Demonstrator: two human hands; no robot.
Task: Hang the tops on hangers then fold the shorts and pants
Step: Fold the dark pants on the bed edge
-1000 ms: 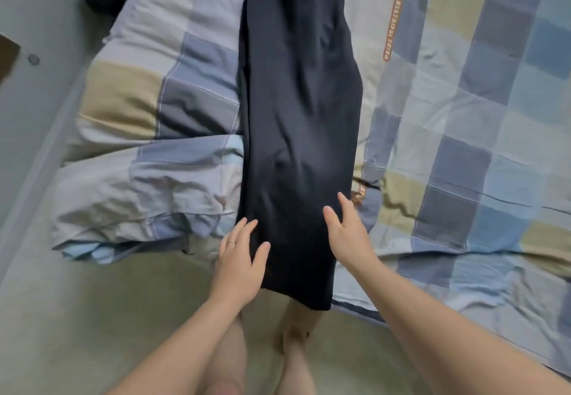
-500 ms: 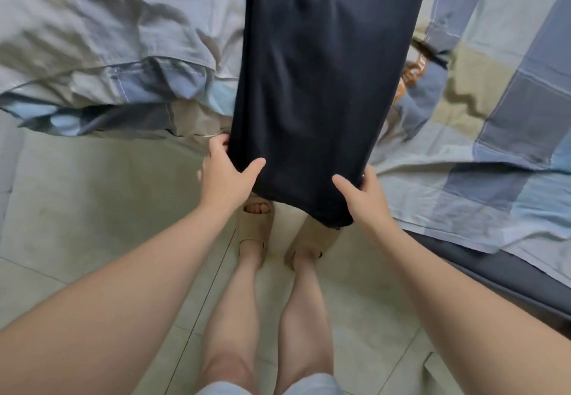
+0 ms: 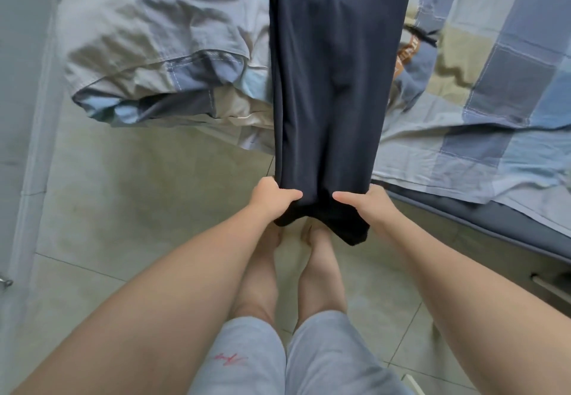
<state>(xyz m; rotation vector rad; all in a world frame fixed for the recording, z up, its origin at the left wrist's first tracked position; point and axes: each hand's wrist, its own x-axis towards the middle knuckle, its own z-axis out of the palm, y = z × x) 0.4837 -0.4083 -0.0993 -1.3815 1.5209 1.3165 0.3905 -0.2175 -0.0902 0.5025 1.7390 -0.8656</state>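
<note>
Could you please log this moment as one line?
left hand: grips pants end | right hand: grips pants end | pants: laid on bed, end overhanging

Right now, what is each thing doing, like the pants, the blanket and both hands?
dark pants, laid lengthwise on the bed, lower end off the edge and bunched between both hands.
left hand, grips the pants' left hem corner.
right hand, grips the pants' right hem corner.
checked blanket, rumpled, spread over the bed, under the pants.
</note>
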